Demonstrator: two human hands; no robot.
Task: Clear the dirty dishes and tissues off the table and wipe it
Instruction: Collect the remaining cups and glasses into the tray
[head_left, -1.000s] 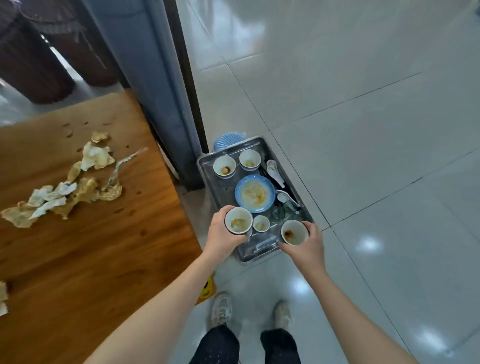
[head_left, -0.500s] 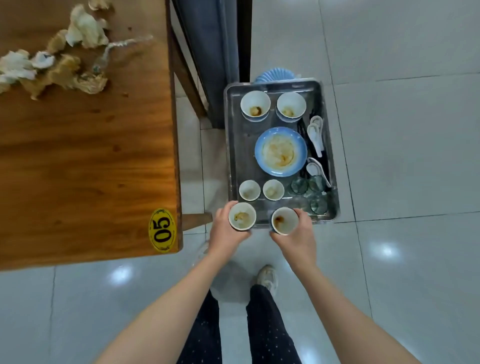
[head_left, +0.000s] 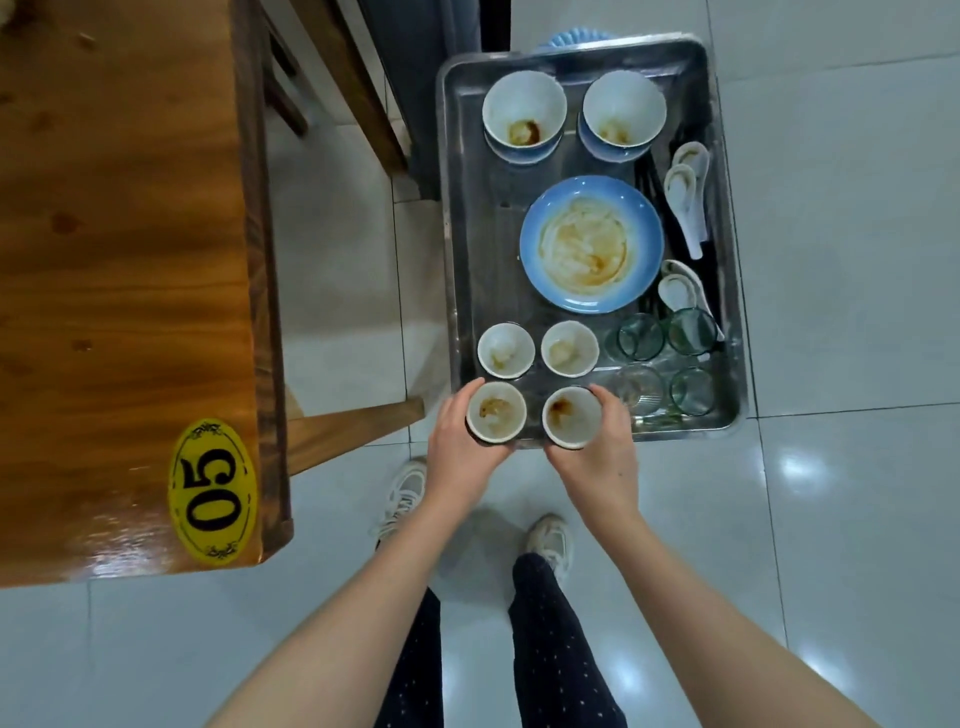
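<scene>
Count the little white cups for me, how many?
4. Two cups sit side by side in the metal tray; the left hand holds one, the right hand another.

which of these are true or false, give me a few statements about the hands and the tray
1. The left hand grips the left cup and the right hand grips the right cup. True.
2. The blue plate is clean. False: it is smeared with brown sauce.
3. The tray stands on the wooden table. False: it is beside the table, not on it.
4. Four clear glasses stand in the tray. True.
</scene>
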